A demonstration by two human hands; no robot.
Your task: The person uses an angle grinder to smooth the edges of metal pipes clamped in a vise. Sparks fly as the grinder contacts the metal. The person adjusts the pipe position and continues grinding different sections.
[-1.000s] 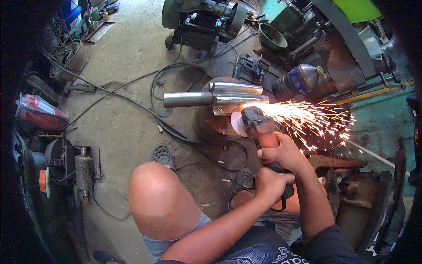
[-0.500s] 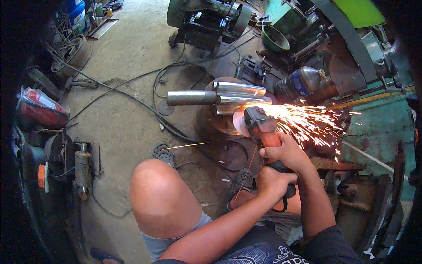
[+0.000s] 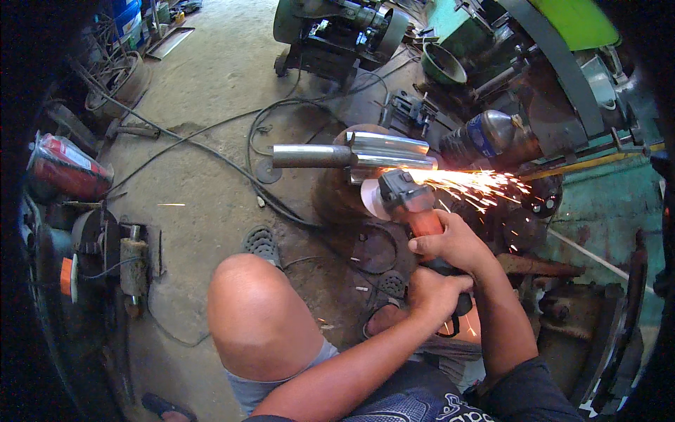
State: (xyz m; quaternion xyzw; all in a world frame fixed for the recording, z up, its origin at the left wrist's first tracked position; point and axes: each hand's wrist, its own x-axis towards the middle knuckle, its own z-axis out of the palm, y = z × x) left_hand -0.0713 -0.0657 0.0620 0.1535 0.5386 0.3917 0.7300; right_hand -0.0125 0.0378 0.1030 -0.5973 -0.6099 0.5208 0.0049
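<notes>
An orange and dark angle grinder (image 3: pixel 424 219) is held in both of my hands, its disc against the near side of a shiny metal workpiece. My right hand (image 3: pixel 457 243) wraps round its orange body, thumb on top. Lower down, my left hand (image 3: pixel 437 292) grips the dark rear end. The ribbed metal shaft (image 3: pixel 387 144) lies sideways, its plain round end pointing left, on a rusty round block (image 3: pixel 337 190). Sparks (image 3: pixel 478 183) spray rightward from the contact, which the grinder head partly hides. The grinding disc (image 3: pixel 373 198) shows white at the left of the head.
Black cables (image 3: pixel 246 151) loop across the concrete floor. A motor-driven machine (image 3: pixel 337 35) stands at the back. On the right are a large plastic bottle (image 3: pixel 485 133), a small vise (image 3: pixel 415 109) and a green bowl (image 3: pixel 443 63). My bent knee (image 3: pixel 260 302) is at the left.
The grinder has shifted slightly left along the shaft, with both hands still on it. The spark spray is now shorter and narrower. The whole view has moved a little.
</notes>
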